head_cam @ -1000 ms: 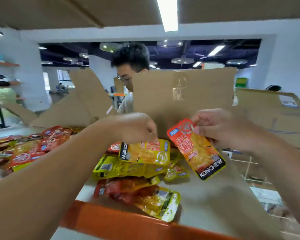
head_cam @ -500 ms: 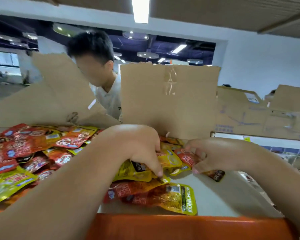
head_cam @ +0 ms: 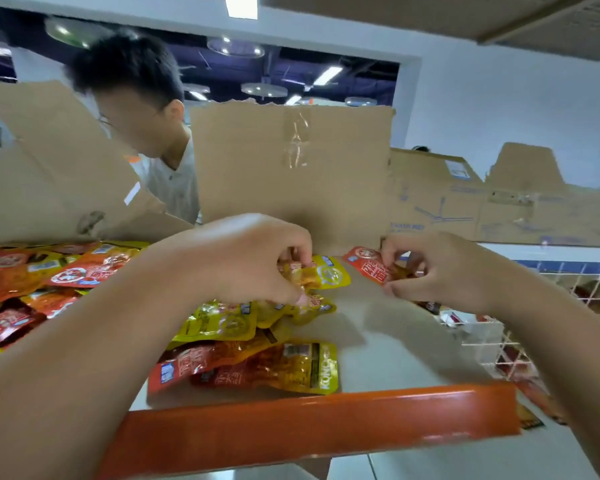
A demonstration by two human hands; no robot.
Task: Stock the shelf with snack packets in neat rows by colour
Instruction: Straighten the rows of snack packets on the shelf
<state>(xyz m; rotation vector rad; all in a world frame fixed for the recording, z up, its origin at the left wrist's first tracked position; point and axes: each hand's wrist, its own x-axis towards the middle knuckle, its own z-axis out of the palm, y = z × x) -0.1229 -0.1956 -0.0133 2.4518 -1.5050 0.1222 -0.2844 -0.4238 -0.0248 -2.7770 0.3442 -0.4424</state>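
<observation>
left hand pinches yellow packet mid frame, right hand pinches red packet; both look light, floppy, slick, best gripped by edges.

Packet heap on shelf left, front packets by its lip, left hand pinching packet mid-shelf, right hand pinching another packet just right, cardboard flap behind, person beyond, wire basket right.

A white-shirted person bends behind upright cardboard flaps; a wire basket stands right.
</observation>
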